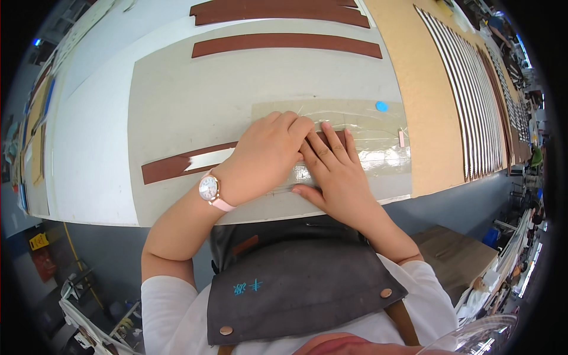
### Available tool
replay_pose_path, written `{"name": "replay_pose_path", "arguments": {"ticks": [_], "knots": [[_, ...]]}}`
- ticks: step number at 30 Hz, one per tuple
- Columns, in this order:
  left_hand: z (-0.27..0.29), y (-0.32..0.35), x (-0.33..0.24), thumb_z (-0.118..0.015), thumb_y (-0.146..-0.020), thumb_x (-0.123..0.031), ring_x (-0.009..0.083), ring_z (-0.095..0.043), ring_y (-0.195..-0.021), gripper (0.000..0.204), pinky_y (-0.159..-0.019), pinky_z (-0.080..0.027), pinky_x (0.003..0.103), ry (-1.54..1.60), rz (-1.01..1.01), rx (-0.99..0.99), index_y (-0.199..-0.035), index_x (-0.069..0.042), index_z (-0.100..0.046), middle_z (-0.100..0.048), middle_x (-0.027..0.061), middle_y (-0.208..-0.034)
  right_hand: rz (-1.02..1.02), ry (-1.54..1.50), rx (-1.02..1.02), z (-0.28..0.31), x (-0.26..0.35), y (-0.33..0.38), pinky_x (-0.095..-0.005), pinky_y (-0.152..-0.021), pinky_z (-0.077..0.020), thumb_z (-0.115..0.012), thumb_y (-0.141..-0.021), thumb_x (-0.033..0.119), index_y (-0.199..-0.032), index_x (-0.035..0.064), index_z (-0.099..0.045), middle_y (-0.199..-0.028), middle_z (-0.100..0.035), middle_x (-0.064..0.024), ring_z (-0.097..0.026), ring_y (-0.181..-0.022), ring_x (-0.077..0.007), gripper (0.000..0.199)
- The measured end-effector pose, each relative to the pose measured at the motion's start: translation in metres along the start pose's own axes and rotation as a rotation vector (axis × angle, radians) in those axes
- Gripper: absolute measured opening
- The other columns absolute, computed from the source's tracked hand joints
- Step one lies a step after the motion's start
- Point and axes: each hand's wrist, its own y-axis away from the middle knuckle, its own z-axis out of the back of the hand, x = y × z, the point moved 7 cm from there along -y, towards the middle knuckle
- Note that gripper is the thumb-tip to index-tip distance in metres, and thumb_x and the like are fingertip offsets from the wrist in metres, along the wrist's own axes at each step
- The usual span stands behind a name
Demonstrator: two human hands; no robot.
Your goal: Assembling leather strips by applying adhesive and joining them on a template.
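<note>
Both hands press flat, side by side, on a brown strip (177,165) under a clear template (367,139) at the board's (177,89) centre; neither grips. The left hand (263,157) overlaps the right hand (337,174) at 3 o'clock. Uneven pressure could slide the template off line, I judge. The hands hide the strip's middle; glare blurs the template's edges.

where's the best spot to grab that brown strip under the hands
Probably its free left end. The brown strip lies flat on the grey mat, and its right part sits under the clear plastic sheet, where the left hand and right hand press down. Come from the left and slide fingers under that bare end to lift the thin edge.
</note>
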Motion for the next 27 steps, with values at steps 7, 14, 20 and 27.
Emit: {"name": "replay_pose_path", "arguments": {"ticks": [7, 14, 20, 27], "knots": [[-0.002, -0.002, 0.010, -0.079, -0.079, -0.004, 0.0334, -0.060, -0.105, 0.058, -0.094, -0.049, 0.044, 0.133, 0.081, 0.027, -0.133, -0.008, -0.057, -0.061, 0.0136, -0.112, -0.437, -0.668, -0.464, 0.011, -0.063, 0.028, -0.0424, -0.113, -0.0410, -0.066, -0.097, 0.009, -0.141, 0.0025, -0.054, -0.140, -0.058, -0.0174, -0.056, -0.130, -0.0301, 0.046], [-0.005, -0.002, 0.011, -0.076, -0.083, -0.004, 0.0292, -0.063, -0.097, 0.044, -0.085, -0.053, 0.039, 0.195, 0.053, 0.017, -0.125, -0.009, -0.066, -0.062, 0.0117, -0.107, -0.555, -1.401, -0.519, 0.009, -0.080, 0.024, -0.0328, -0.106, -0.0430, -0.053, -0.108, 0.016, -0.144, 0.0021, -0.051, -0.130, -0.062, -0.0083, -0.057, -0.122, -0.0160, 0.039], [0.011, -0.008, 0.008, -0.072, -0.092, -0.006, 0.0164, -0.066, -0.086, 0.023, -0.080, -0.053, 0.030, 0.589, 0.166, 0.045, -0.115, -0.007, -0.077, -0.073, 0.0080, -0.097, -0.638, -1.216, -0.227, 0.006, -0.066, 0.022, -0.0280, -0.092, -0.0458, -0.050, -0.110, 0.024, -0.120, 0.0011, -0.070, -0.106, -0.070, -0.0056, -0.060, -0.100, -0.0115, 0.032], [0.015, -0.007, 0.007, -0.072, -0.094, -0.005, 0.0088, -0.066, -0.087, 0.018, -0.079, -0.052, 0.025, 0.910, 0.195, 0.047, -0.110, -0.006, -0.079, -0.077, 0.0045, -0.099, -0.456, -1.188, -0.420, 0.027, -0.045, 0.010, -0.0242, -0.062, -0.0343, -0.052, -0.110, 0.032, -0.076, 0.0052, -0.057, -0.070, -0.049, 0.0053, -0.041, -0.069, -0.0044, 0.043]]}}
